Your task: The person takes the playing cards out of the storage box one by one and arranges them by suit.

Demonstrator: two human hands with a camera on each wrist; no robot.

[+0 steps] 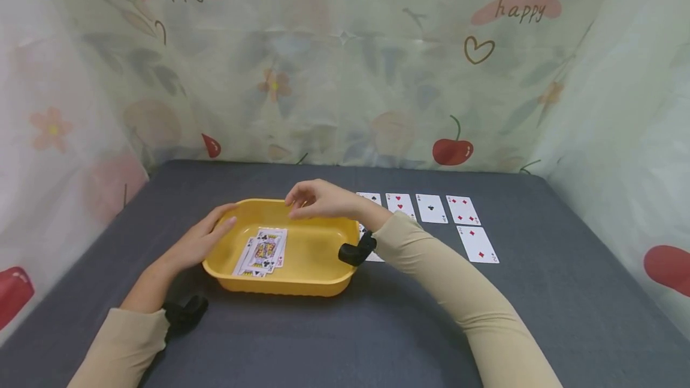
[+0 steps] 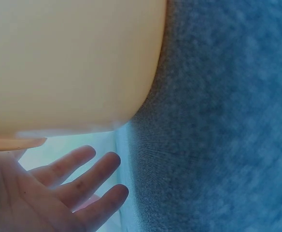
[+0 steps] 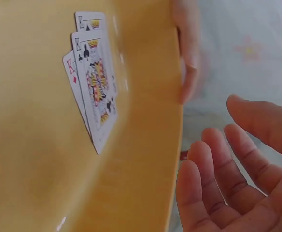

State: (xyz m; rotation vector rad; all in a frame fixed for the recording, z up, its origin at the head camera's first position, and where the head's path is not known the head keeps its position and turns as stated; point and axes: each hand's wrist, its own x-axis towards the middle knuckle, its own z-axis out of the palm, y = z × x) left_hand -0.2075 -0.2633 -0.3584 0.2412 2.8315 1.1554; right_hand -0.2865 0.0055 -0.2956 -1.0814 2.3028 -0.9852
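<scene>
A yellow plastic basin stands on the table, and a small overlapping pile of king playing cards lies in its left part. The right wrist view shows the king of clubs on top, with a king of diamonds under it. My left hand rests on the basin's left rim, thumb over the edge, the other fingers extended and spread outside. Above the basin's far rim hovers my right hand, its fingers loosely bent and holding nothing.
To the right of the basin lie face-up cards in rows, including a heart card, a club card and diamond cards. My right wrist and forearm partly cover some. Printed curtains enclose the dark cloth-covered table.
</scene>
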